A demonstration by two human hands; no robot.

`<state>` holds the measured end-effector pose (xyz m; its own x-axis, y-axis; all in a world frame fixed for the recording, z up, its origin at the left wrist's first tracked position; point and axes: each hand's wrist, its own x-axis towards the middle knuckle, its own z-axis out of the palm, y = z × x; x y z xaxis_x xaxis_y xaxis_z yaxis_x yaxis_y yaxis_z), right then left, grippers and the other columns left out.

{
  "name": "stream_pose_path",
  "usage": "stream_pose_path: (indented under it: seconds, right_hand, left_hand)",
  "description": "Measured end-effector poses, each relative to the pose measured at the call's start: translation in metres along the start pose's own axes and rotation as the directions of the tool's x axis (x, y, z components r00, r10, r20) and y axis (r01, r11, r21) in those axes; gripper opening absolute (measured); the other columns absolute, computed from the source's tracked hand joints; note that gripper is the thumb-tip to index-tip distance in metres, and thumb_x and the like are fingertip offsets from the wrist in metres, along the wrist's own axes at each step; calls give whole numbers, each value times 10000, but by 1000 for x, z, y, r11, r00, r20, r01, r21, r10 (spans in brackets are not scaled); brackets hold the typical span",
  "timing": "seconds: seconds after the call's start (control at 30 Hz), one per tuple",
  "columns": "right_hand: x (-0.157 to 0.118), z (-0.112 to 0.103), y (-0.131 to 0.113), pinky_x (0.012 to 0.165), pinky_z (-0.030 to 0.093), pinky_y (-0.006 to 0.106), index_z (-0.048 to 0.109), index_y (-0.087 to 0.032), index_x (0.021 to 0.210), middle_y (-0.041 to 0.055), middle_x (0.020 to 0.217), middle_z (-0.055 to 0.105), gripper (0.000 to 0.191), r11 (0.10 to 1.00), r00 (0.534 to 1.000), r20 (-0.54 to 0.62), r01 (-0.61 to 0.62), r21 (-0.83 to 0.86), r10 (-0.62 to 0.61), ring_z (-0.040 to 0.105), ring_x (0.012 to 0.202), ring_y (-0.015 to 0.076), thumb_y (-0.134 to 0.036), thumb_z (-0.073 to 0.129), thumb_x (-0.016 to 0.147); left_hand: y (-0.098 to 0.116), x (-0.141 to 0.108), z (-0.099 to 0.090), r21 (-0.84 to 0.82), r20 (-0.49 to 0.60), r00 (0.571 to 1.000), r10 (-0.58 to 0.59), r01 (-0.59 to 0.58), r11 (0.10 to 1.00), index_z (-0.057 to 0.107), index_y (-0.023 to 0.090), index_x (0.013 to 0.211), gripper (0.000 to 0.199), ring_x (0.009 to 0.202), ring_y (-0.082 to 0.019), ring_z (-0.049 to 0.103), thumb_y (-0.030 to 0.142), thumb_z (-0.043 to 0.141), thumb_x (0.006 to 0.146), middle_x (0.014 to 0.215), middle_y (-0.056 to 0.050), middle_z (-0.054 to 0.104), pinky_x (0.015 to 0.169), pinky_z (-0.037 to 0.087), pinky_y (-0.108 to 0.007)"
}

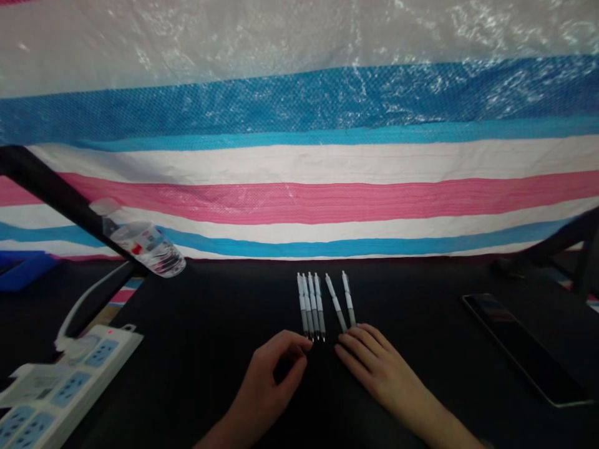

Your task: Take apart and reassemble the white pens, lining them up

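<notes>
Head view: four pens in a tight row, two more off to the side

So four white pens (311, 305) lie side by side mid-tabletop (210, 312), and two slanted pens (335, 302) sit just right of them, apart from the row and each other. I'd call that four lined up, two not. Left hand (261, 377) is curled by the row's near tips, thumb and index almost meeting; can't say if it's pinching anything. Right hand (381, 368) is stretched out palm down, fingertips at the near ends of the loose two, not gripping. Further out: dark-screened phone (519, 343) on the right, tilted clear bottle (152, 249) and power strip (65, 386) on the left, striped sheet (299, 202) behind. Bottle's label has red on it, but no brand or writing is readable anywhere.
</notes>
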<state>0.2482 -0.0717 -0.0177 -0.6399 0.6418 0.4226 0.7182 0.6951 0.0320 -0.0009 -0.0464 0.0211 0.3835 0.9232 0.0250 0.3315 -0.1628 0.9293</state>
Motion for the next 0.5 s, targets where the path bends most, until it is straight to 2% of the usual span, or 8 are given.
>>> stream_pose_path:
  seconds: [0.1, 0.27, 0.37, 0.5]
  right_hand:
    - [1, 1, -1, 997, 496, 537, 637, -152, 1263, 127, 1259, 700, 317, 999, 999, 41, -34, -18, 35, 609, 1144, 299, -98, 465, 1003]
    - [2, 2, -4, 989, 520, 538, 668, -130, 1182, 132, 1153, 744, 295, 999, 1000, 6, -19, 35, 18, 655, 1023, 265, -67, 442, 1004]
    - [2, -6, -4, 979, 546, 491, 682, -139, 1149, 126, 1107, 760, 311, 996, 999, -42, 17, 83, -14, 675, 992, 238, -75, 404, 1024]
    - [-7, -23, -1, 980, 563, 421, 657, -153, 1225, 96, 1108, 774, 322, 976, 993, -110, 59, 211, -36, 701, 1000, 210, -96, 397, 1045]
  left_hand:
    - [-4, -3, 6, -32, -7, 1000, 7, -7, 999, 709, 219, 988, 163, 839, -226, 691, 175, 589, 885, 911, -58, 724, 789, 557, -335]
    - [-10, -5, 12, -43, -4, 1000, 20, -20, 999, 712, 218, 949, 148, 818, -221, 695, 169, 586, 888, 886, -56, 729, 769, 558, -321]
    - [-11, -9, 12, -46, -12, 1000, 19, -19, 999, 714, 227, 949, 142, 826, -220, 696, 177, 590, 900, 893, -52, 734, 769, 556, -313]
    - [-10, -13, 10, -54, -21, 1000, 16, -17, 998, 720, 240, 938, 144, 814, -214, 695, 171, 600, 897, 875, -38, 736, 753, 553, -298]
